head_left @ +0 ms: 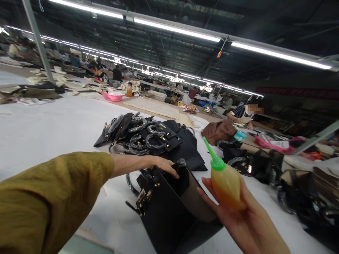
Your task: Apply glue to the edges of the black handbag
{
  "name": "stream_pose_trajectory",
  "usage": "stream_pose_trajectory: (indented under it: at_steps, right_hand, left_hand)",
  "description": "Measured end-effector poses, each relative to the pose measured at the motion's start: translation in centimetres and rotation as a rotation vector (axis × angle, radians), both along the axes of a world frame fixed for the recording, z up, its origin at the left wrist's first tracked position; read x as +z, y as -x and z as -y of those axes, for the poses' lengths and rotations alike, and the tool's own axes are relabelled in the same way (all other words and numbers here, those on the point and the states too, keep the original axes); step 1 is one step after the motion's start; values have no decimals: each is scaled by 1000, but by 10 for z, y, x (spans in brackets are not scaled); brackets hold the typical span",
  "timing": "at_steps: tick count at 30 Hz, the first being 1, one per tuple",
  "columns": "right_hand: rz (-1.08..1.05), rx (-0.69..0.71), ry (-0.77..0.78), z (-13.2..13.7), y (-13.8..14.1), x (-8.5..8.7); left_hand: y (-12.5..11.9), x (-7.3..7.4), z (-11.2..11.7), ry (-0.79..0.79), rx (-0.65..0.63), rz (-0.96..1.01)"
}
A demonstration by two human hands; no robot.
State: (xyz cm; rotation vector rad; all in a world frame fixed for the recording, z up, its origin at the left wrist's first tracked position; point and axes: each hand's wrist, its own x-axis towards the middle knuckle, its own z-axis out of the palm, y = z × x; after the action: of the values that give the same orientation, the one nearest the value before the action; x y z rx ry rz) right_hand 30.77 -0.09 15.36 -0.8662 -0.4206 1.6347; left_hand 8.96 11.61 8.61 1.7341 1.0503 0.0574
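Note:
A black handbag (166, 208) lies tilted on the table in front of me, its mouth gaping and its beige lining showing. My left hand (164, 164) grips the bag's upper edge, fingers curled over into the opening; part of them is hidden. In my right hand (251, 211) is a squeeze bottle (226, 185) with amber liquid low inside and a green nozzle (217, 162) pointing up and left. The bottle is held just right of the bag's opening. Gold-coloured fittings (141, 199) sit on the bag's left side.
Behind the bag lies a pile of black handbags (156, 135) with plastic-wrapped handles. More black bags (254, 162) stand to the right, by a brown cloth bundle (218, 132). A pink basin (112, 96) and another bottle (129, 90) are farther back. A co-worker (242, 114) is at right.

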Motion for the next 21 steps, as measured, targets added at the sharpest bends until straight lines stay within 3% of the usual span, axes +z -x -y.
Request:
stream_pose_trajectory:
  at_steps: [7,11,17,21]
  right_hand:
    - [-49,-162,131,-7,-14,1]
    - [-66,-151,118,2,-25,6]
    - [43,-1,66,18,-53,-4]
    - [260,-23,6,28,-80,-13]
  left_hand:
    - [-4,-3,10,31,188,253]
    - [-6,18,16,-18,151,336]
    - [-6,68,12,-280,26,56]
    - [-6,79,12,-301,-48,-155]
